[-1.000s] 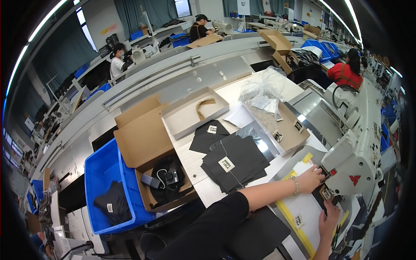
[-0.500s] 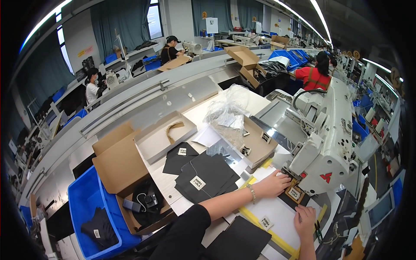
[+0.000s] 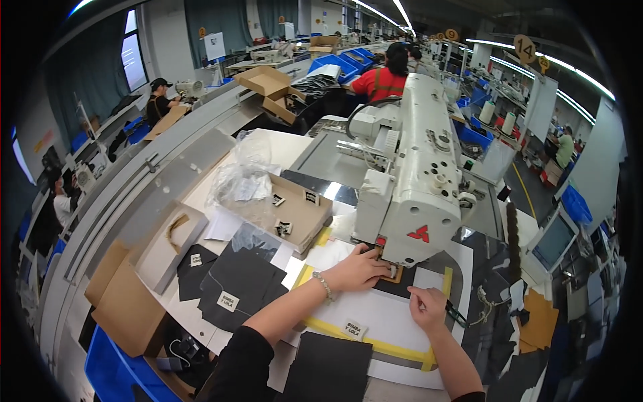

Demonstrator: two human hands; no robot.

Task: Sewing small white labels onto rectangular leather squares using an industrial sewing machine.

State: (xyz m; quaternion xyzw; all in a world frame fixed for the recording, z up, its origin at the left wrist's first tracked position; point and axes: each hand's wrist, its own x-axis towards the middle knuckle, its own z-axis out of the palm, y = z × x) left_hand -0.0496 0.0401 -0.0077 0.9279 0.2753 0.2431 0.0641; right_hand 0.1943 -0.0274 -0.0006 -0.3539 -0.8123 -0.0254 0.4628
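My left hand (image 3: 362,269) reaches under the head of a white industrial sewing machine (image 3: 429,194). Its stretched fingers rest against a small tan frame (image 3: 398,274) by the needle area and partly hide it. A black flat piece (image 3: 394,289) lies under that frame. Just right of the piece, my right hand (image 3: 429,308) has its index finger out towards the corner and its other fingers bent, nothing visible in them. Close beside it lies a slim black tool (image 3: 457,313). A cream label (image 3: 353,329) sits below my left forearm, above a stack of black pieces (image 3: 328,368).
Left of my arm lie more black pieces (image 3: 244,281), one bearing a cream label. Beyond them an open cardboard tray (image 3: 305,221) holds several labels, near crumpled clear plastic (image 3: 244,177). A blue bin (image 3: 110,368) stands lower left. A co-worker in red (image 3: 378,82) sits ahead.
The view has turned right, so the scene shifts left. My right hand has gone from spread fingers to a bent shape by the black piece. The tan frame now sits further under the machine head.
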